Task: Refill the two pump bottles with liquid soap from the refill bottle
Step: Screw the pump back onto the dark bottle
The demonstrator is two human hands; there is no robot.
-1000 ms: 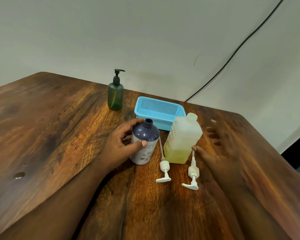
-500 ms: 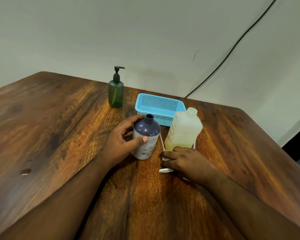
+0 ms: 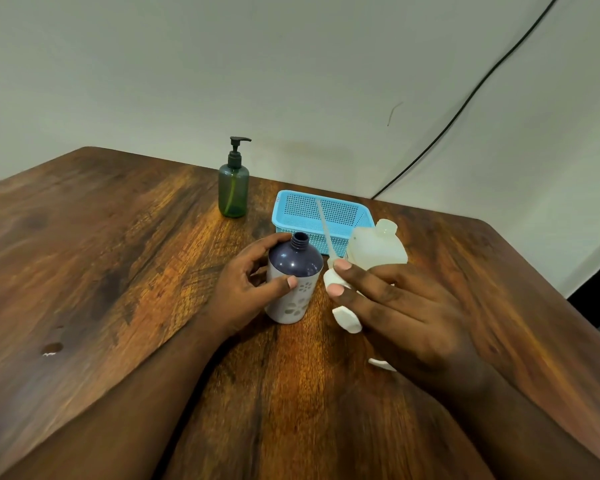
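A purple pump bottle (image 3: pixel 293 282) with a white flowered lower half stands uncapped on the wooden table (image 3: pixel 118 265). My left hand (image 3: pixel 246 289) grips its side. My right hand (image 3: pixel 395 306) pinches a white pump head (image 3: pixel 340 296) lifted off the table, its dip tube slanting up over the basket. The translucent refill bottle (image 3: pixel 374 249), capped, stands just behind my right hand. A second white pump head (image 3: pixel 381 363) lies on the table, mostly hidden under my right hand. A green pump bottle (image 3: pixel 234 188) with a black pump stands at the back.
A light blue mesh basket (image 3: pixel 291 216) sits behind the purple bottle and refill bottle. A black cable (image 3: pixel 465 105) runs down the wall to the table's far edge. A small wet spot (image 3: pixel 51 348) marks the table at the left.
My right hand came down onto the two pump heads, took hold of one and lifted it off the table beside the purple bottle. My left hand kept its grip on the bottle.
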